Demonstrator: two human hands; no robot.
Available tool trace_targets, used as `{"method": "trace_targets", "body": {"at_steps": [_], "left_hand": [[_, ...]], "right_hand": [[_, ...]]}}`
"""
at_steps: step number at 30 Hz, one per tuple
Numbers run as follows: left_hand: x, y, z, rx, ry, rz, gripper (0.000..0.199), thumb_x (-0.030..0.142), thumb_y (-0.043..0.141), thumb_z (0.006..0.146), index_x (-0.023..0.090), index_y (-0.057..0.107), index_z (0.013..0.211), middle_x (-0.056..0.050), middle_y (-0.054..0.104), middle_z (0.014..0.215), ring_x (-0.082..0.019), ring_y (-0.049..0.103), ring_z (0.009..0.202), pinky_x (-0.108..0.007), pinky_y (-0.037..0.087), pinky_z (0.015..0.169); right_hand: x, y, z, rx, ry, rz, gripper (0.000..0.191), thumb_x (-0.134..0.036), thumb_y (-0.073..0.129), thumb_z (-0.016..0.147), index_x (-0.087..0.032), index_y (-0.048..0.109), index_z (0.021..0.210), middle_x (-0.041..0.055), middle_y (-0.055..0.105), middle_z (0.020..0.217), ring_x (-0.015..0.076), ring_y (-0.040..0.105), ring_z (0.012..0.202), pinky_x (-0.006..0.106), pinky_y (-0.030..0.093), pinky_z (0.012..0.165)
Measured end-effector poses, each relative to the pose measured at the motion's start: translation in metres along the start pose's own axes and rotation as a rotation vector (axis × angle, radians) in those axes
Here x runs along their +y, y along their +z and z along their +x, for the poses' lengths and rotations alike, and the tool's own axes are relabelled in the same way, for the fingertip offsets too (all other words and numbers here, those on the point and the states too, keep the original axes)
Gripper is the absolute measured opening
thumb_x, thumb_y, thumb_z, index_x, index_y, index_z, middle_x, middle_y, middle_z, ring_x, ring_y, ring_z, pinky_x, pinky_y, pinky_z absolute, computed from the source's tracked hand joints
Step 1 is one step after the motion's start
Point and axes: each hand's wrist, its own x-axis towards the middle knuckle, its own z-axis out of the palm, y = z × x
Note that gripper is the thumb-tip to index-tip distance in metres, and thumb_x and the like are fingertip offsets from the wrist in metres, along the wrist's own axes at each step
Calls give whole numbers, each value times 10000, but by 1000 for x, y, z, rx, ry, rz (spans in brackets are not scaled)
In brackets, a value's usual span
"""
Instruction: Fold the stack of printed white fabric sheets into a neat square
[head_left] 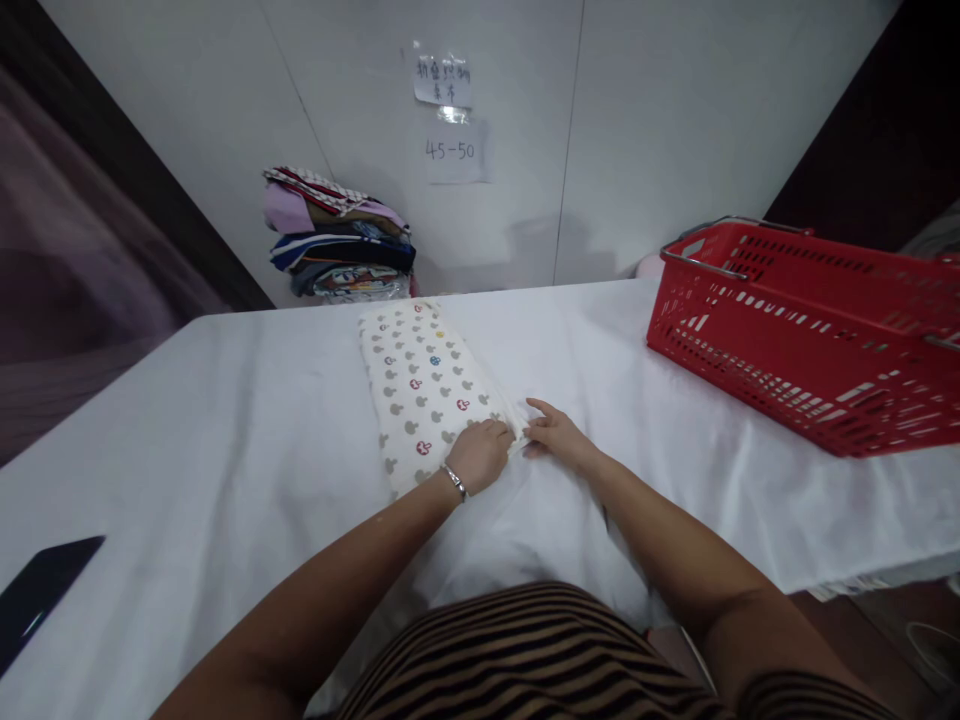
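head view: i'm seeing the patterned cloth (412, 400) lying flat on the white-covered table (285, 430), mid-frame, its long side running away toward the wall (637, 130). left hand (480, 457) is resting palm-down over the near right corner, fingers curling at the edge, probably pinning it so the fabric isn't sliding; i can't tell if it's truly gripping. right hand (561, 438) is meeting that same edge from outside, fingers loosely parted, 1 sticking out apart, likely tending the edge while the left is steadying; pinch or plain touch, i can't tell. bracelet (455, 483) is circling the left wrist. red basket (757, 375) is standing right, well apart, seemingly leaving the arms room. fabric stack (341, 245) is sitting by the wall, apparently parked beyond the handling spot.
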Motion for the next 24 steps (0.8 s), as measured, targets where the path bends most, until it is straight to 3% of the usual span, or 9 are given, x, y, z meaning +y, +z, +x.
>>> {"method": "trace_targets", "body": {"at_steps": [8,12,15,20,24], "left_hand": [[-1,7,0,89,-110,-124,189,282,458,847,190,601,929,-48,597,914,-188,523,856,-333,403,763],[-2,4,0,153,-163,-190,206,275,413,876,195,602,882,-35,598,894,-168,528,840,-301,411,738],[-2,2,-2,188,-184,-193,198,265,411,874,195,596,880,-32,596,887,-167,527,847,-292,418,730],[3,5,-3,191,-166,-173,222,244,387,873,186,594,929,-45,599,906,-172,532,850,-305,423,757],[0,3,-3,162,-145,-268,188,248,438,839,196,615,870,-35,614,908,-169,551,859,-296,428,765]], "right_hand": [[0,-4,1,-27,-18,-94,613,-192,582,736,-208,354,1305,-44,581,690,101,568,564,271,535,547],[-2,-8,1,143,-246,-497,379,-291,569,752,-191,549,1117,13,624,840,113,564,658,262,495,622],[-3,-2,1,202,-344,-662,309,-410,557,760,-179,616,957,15,622,770,128,553,669,251,463,623],[-8,21,3,38,-106,-394,555,-483,533,762,-154,456,1203,-17,584,625,120,547,497,204,377,411],[-10,27,5,44,-97,-326,618,-398,557,745,-133,376,1273,-45,548,566,110,526,447,189,335,367]]}}
